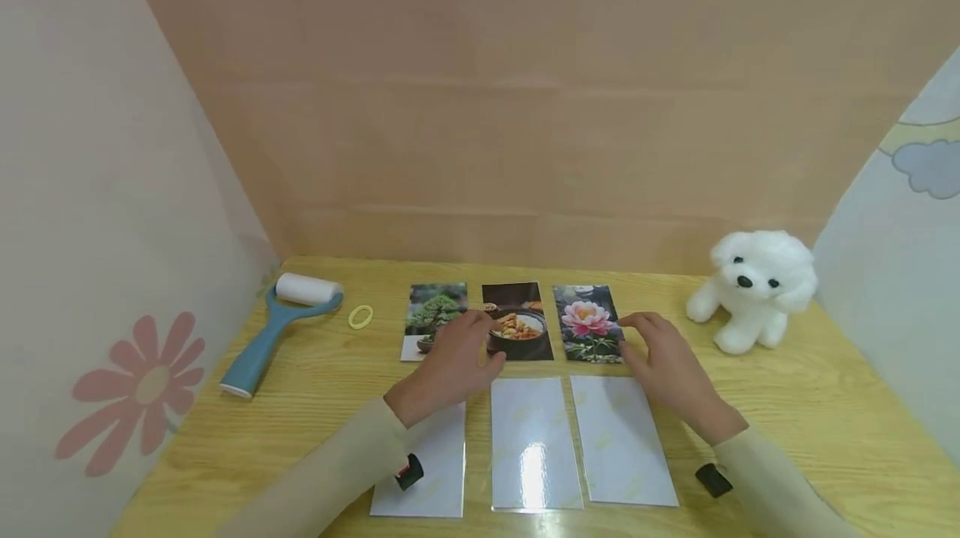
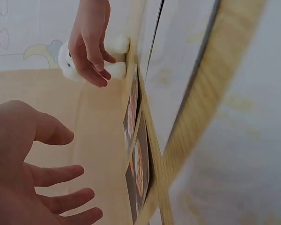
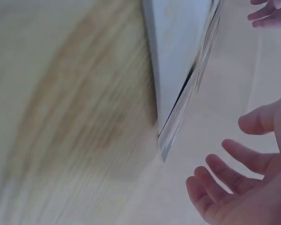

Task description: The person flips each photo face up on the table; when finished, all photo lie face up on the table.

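Three picture cards lie in a row: a bonsai tree (image 1: 433, 307), a food bowl (image 1: 519, 333) and a pink flower (image 1: 587, 319). In front of them are three white cards, one on the left (image 1: 427, 471), one in the middle (image 1: 531, 430) and one on the right (image 1: 626, 446). My left hand (image 1: 456, 359) hovers over the bonsai and food pictures, fingers spread and holding nothing. By the flower picture's right edge is my right hand (image 1: 670, 367), its fingers loosely bent with nothing in them. Whether its fingertips touch that picture I cannot tell.
A blue-handled lint roller (image 1: 273, 334) lies at the table's left, beside a yellow ring (image 1: 361, 317). On the right sits a white plush dog (image 1: 753, 288). Tan backing (image 1: 487, 105) rises behind the wooden table (image 1: 810, 438), with pale panels on both sides.
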`<state>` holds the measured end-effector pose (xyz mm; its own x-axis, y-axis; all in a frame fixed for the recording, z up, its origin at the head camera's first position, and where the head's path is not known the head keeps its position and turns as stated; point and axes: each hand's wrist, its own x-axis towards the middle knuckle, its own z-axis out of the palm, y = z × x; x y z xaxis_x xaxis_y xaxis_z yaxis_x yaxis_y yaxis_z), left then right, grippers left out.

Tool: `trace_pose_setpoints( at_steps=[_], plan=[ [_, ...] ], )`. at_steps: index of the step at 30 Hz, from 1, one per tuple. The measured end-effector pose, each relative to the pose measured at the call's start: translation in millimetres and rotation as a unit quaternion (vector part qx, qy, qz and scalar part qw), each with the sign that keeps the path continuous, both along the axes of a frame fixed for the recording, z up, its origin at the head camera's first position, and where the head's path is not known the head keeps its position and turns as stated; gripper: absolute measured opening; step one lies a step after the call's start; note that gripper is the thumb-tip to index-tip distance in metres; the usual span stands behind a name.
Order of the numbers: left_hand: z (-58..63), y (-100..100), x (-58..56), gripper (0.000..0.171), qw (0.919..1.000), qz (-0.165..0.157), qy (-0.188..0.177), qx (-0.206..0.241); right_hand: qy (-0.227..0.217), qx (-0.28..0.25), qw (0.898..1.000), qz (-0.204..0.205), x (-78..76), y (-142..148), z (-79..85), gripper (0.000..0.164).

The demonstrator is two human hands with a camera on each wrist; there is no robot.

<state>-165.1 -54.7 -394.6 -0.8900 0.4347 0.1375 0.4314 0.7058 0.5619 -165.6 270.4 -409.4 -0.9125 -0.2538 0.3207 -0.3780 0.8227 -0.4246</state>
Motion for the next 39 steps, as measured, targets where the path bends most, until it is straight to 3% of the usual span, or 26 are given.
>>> trace_pose_setpoints(
  at_steps=[8, 14, 23, 31, 39],
  plan=[
    [-10.9, -35, 28.5, 0.044, 0.998, -0.003, 0.052, -0.036, 0.07, 0.05, 0.995, 0.055, 16.2, -11, -4.4, 0.033],
    [-19.7, -55, 48.0, 0.049, 0.9944, 0.006, 0.081, -0.068, 0.118, 0.065, 0.989, 0.068, 26.6, -19, -2.9, 0.032],
    [-23.2, -70, 70.7, 0.058, 0.9921, 0.036, 0.05, -0.109, 0.114, 0.085, 0.987, 0.069, 43.6, -32, 0.8, 0.037],
    [-25.9, -82, 89.4, 0.063, 0.9907, 0.04, 0.047, -0.121, 0.135, 0.086, 0.982, 0.096, 60.2, -49, 0.5, 0.04],
    [-25.9, -87, 103.2, 0.064, 0.9912, 0.05, 0.023, -0.12, 0.117, 0.105, 0.982, 0.107, 70.2, -65, 1.0, 0.043]
  ],
)
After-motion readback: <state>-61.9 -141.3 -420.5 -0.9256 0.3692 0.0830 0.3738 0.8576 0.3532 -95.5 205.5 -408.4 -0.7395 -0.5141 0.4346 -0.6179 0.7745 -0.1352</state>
